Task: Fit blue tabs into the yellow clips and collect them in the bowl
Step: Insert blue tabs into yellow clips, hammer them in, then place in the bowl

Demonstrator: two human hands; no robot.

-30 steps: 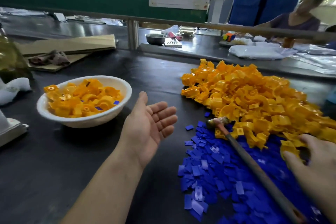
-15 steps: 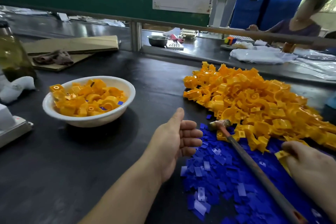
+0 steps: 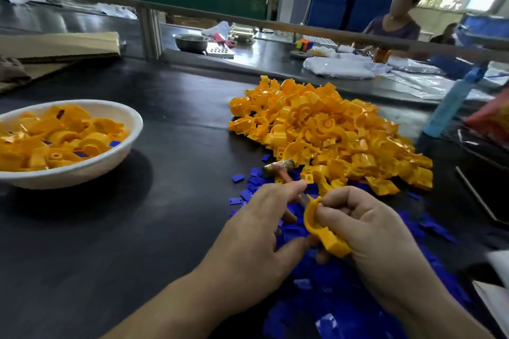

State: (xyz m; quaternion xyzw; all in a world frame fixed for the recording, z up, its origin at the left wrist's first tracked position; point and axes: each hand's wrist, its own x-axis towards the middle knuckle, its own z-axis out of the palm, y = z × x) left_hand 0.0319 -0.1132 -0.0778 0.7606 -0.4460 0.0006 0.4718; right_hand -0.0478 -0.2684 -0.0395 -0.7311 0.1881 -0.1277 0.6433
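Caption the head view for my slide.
Right hand pinches a yellow clip above the blue tabs, left hand beside it; bowl stands at left.

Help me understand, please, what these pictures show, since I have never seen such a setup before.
There is no machine here: a person works with bare hands, and every picture comes from one wide-angle camera worn on their head, looking forward and down. On the dark table lie a pile of yellow clips, a spread of blue tabs in front of it, and a small hammer between them. To the left stands a white bowl holding yellow clips, some showing blue. The right hand grips one yellow clip. The left hand reaches down over the blue tabs beside it; whether it pinches a tab I cannot tell.
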